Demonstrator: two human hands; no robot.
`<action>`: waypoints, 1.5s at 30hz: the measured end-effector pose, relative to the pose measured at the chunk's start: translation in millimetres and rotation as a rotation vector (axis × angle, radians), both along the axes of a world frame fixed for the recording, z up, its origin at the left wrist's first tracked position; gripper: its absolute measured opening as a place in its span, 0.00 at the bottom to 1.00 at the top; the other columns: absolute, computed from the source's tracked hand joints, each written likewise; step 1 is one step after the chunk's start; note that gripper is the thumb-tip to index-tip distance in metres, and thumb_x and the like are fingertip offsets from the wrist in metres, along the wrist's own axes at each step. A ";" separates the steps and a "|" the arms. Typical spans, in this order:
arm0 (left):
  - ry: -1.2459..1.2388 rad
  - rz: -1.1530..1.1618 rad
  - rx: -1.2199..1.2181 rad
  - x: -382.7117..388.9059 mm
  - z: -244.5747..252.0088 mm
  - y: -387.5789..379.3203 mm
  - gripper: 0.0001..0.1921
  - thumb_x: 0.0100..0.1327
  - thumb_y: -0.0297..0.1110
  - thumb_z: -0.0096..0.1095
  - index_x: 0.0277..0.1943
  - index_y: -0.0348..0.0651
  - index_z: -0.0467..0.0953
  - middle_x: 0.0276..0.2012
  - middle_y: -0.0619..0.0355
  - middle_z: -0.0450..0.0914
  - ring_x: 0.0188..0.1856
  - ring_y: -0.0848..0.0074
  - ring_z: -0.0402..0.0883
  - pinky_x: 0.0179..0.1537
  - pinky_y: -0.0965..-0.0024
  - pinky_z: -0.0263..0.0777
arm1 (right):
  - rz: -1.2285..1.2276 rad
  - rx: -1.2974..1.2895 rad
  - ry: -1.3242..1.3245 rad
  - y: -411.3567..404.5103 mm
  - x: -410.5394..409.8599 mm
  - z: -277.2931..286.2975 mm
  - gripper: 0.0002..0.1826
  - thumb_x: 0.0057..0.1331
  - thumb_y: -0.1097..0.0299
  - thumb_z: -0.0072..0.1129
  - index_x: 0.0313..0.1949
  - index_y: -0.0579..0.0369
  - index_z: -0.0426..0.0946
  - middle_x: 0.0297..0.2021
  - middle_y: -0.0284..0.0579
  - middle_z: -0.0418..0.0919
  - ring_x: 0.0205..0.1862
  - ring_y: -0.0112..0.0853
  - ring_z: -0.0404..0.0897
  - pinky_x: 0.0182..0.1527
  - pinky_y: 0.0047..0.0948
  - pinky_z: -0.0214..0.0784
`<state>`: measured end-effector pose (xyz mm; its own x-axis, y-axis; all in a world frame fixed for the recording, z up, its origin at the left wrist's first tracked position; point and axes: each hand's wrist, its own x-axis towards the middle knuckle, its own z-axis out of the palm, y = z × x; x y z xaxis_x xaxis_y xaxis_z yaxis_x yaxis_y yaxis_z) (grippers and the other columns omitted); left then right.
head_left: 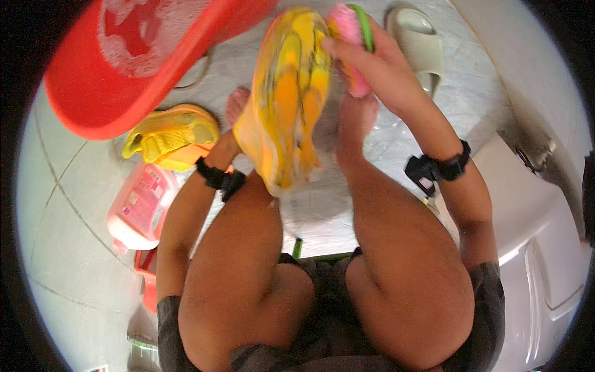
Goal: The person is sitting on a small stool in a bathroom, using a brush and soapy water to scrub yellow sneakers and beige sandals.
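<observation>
A yellow and orange shoe is raised between my knees, its wet-looking, patterned sole facing the camera. My left hand supports it from the left; the shoe hides most of that hand and its fingers. In my right hand is a pink scrubbing brush with a green band, held beside the sole's upper right edge. The picture is blurred there, so whether brush and sole touch is unclear. Another yellow and orange shoe lies on the tiled floor at the left.
A red basin with foamy water stands at the upper left. Below it lie a pink bottle and a red plastic object. A pale slipper is at the upper right. A white toilet-like fixture stands by my right arm.
</observation>
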<state>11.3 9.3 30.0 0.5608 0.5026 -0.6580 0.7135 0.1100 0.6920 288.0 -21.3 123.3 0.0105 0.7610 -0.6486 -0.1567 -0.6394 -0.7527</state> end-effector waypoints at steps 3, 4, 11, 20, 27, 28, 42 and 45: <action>0.038 -0.006 -0.019 -12.4 2.9 7.7 0.28 0.62 0.38 0.64 0.65 0.39 0.74 0.52 0.35 0.82 0.57 0.47 0.82 0.60 0.54 0.74 | -0.177 -0.059 -0.020 3.1 5.2 -19.7 0.16 0.77 0.58 0.56 0.56 0.53 0.73 0.32 0.37 0.79 0.31 0.25 0.79 0.35 0.24 0.72; 0.042 -0.013 -0.028 -11.6 2.8 7.9 0.28 0.62 0.38 0.64 0.65 0.39 0.74 0.52 0.35 0.82 0.57 0.47 0.82 0.60 0.54 0.74 | -0.363 -0.060 -0.042 -0.1 8.9 -33.4 0.12 0.77 0.60 0.56 0.51 0.54 0.77 0.30 0.36 0.79 0.31 0.25 0.79 0.34 0.26 0.71; 0.043 -0.049 -0.053 -6.3 3.3 12.0 0.28 0.62 0.38 0.64 0.64 0.38 0.74 0.51 0.34 0.82 0.56 0.46 0.82 0.60 0.53 0.74 | 0.158 0.848 -0.952 -31.3 -21.8 -54.4 0.25 0.71 0.50 0.63 0.65 0.36 0.76 0.36 0.48 0.79 0.35 0.42 0.82 0.32 0.38 0.77; 0.041 -0.057 -0.054 -2.8 11.1 13.3 0.28 0.62 0.38 0.63 0.63 0.36 0.75 0.49 0.33 0.83 0.55 0.45 0.82 0.59 0.52 0.75 | 0.222 0.929 -0.817 -35.1 -54.4 -32.6 0.27 0.71 0.45 0.58 0.69 0.22 0.73 0.41 0.48 0.77 0.33 0.46 0.83 0.32 0.44 0.81; 0.040 -0.057 -0.045 3.4 7.0 14.2 0.27 0.61 0.39 0.63 0.62 0.34 0.75 0.48 0.32 0.83 0.54 0.44 0.83 0.58 0.51 0.75 | 0.440 0.618 -0.915 -35.7 -40.2 -38.0 0.28 0.73 0.54 0.59 0.72 0.28 0.72 0.44 0.51 0.76 0.35 0.43 0.77 0.37 0.38 0.78; 0.044 -0.058 -0.046 -0.9 8.2 15.0 0.27 0.61 0.39 0.63 0.62 0.34 0.75 0.48 0.31 0.83 0.54 0.44 0.83 0.58 0.51 0.75 | 0.466 0.717 -0.824 -39.3 -42.7 -34.0 0.30 0.72 0.49 0.60 0.73 0.24 0.70 0.42 0.48 0.76 0.36 0.44 0.79 0.37 0.40 0.80; 0.074 -0.058 -0.058 13.3 21.3 5.7 0.27 0.61 0.40 0.62 0.60 0.31 0.76 0.45 0.30 0.84 0.53 0.41 0.84 0.57 0.49 0.76 | 0.188 0.362 -0.629 -59.3 10.0 -83.5 0.24 0.75 0.56 0.59 0.66 0.51 0.76 0.54 0.58 0.84 0.47 0.50 0.86 0.52 0.40 0.79; 0.227 -0.029 0.069 31.5 26.8 9.2 0.27 0.61 0.40 0.62 0.60 0.31 0.76 0.45 0.29 0.84 0.53 0.41 0.84 0.57 0.48 0.76 | -0.006 0.363 -0.685 -63.7 7.4 -72.7 0.24 0.76 0.55 0.59 0.64 0.58 0.77 0.53 0.59 0.85 0.55 0.49 0.85 0.56 0.40 0.77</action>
<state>42.9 18.4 56.8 0.4172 0.5367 -0.7334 0.8538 0.0449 0.5186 295.3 -84.9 50.7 0.3239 0.9234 -0.2058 0.4172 -0.3347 -0.8449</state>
